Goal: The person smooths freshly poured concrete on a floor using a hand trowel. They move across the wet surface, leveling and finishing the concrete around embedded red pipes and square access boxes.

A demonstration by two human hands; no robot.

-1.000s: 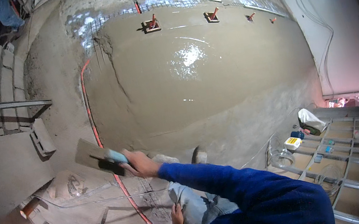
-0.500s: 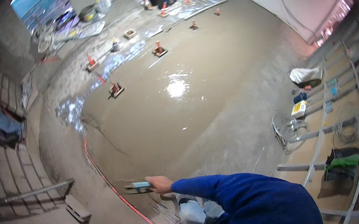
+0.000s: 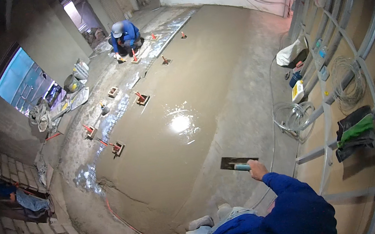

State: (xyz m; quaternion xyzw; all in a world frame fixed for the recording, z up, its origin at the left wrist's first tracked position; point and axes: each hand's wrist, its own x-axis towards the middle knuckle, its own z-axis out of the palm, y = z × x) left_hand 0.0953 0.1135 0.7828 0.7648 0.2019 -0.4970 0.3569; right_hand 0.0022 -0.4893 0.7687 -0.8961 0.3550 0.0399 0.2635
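My right hand is closed around the light blue handle of a plastering trowel. The trowel has a flat, dark rectangular blade. It is over the grey floor just right of the wet screed; whether the blade touches the floor I cannot tell. My right arm, in a blue sleeve, reaches in from the lower edge. My left hand is out of the picture. The screed is smooth and shiny, with a ragged edge near the lower left.
Small square frames with orange pipe stubs dot the screed's left side. A co-worker crouches at the far left. A red hose curves along the near left. Metal studs, coiled cable and a white-and-yellow jug line the right.
My right hand has carried the trowel from the screed's near left edge to the right side, over the grey floor. The view has shifted, showing more of the far room.
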